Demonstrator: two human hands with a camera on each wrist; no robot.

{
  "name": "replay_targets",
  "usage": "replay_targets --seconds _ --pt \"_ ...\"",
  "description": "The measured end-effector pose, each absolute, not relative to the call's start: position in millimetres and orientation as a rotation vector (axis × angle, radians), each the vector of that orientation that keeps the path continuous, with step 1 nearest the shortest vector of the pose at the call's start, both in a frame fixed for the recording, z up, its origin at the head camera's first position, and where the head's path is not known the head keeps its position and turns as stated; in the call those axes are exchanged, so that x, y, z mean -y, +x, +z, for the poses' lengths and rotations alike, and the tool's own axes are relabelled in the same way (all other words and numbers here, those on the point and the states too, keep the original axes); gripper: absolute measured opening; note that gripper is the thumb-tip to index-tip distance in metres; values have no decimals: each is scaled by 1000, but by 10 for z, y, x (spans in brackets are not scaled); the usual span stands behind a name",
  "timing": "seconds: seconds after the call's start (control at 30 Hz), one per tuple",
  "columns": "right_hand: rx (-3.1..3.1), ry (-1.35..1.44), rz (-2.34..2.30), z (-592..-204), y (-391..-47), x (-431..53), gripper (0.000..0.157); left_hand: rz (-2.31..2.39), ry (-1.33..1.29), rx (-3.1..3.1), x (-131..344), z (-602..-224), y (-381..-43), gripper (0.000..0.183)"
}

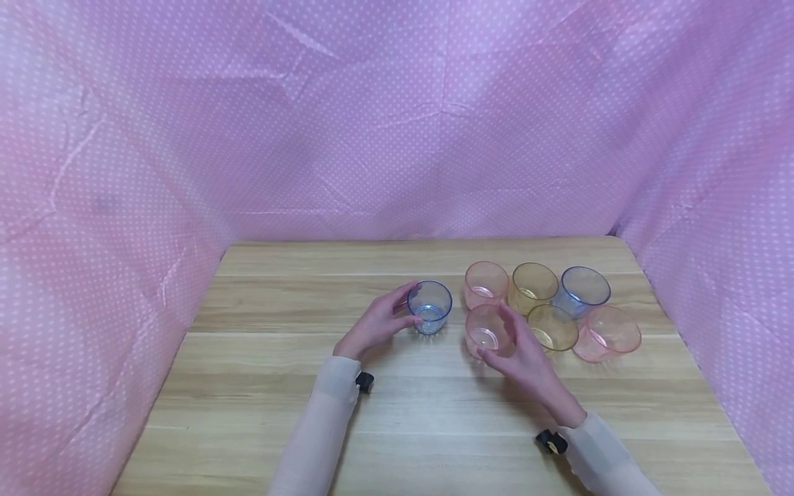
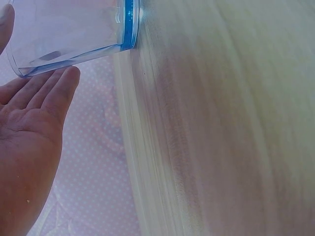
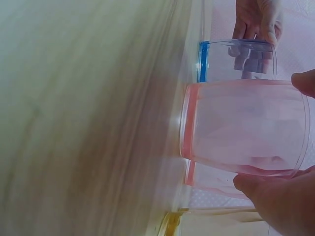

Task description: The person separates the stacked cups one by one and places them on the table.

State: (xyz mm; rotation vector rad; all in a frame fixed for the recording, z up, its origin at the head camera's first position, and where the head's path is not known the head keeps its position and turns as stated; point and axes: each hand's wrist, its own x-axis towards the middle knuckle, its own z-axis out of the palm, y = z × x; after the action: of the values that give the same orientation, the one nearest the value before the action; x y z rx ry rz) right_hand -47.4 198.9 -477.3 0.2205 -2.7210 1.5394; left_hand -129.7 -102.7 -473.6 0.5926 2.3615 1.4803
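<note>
My left hand [image 1: 378, 322] holds a clear blue-tinted cup [image 1: 429, 318] near its rim, thumb on the near side and fingers round the far side. In the left wrist view the straight fingers of the left hand [image 2: 29, 128] lie along the wall of the blue cup [image 2: 74, 32]. To the right, my right hand [image 1: 527, 358] grips a pink-tinted cup [image 1: 484, 336] between thumb and fingers. The right wrist view shows this pink cup [image 3: 246, 125] upright, its base at the wooden tabletop, with fingertips near the rim.
Behind and right of the held pink cup stand another pink cup [image 1: 486, 277], a yellow cup [image 1: 534, 281] and a blue cup [image 1: 584, 284]. A second yellow cup [image 1: 553, 327] and a further pink cup [image 1: 611, 331] stand closer. Pink dotted cloth [image 1: 397, 138] surrounds the wooden table [image 1: 248, 427].
</note>
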Motion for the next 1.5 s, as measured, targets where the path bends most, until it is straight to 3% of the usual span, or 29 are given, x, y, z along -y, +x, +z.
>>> replay_targets --seconds 0.6,1.23,1.5 --pt "2667 253 1546 -4755 -454 -2001 96 1473 594 -2373 1031 -4745 -1297 80" --pt "2372 422 1469 -4603 -479 -2003 77 1511 594 -2331 1021 -4759 -1297 84" --pt "2325 429 1487 -4547 -529 -2005 69 1473 547 -2396 964 -4762 -1298 95"
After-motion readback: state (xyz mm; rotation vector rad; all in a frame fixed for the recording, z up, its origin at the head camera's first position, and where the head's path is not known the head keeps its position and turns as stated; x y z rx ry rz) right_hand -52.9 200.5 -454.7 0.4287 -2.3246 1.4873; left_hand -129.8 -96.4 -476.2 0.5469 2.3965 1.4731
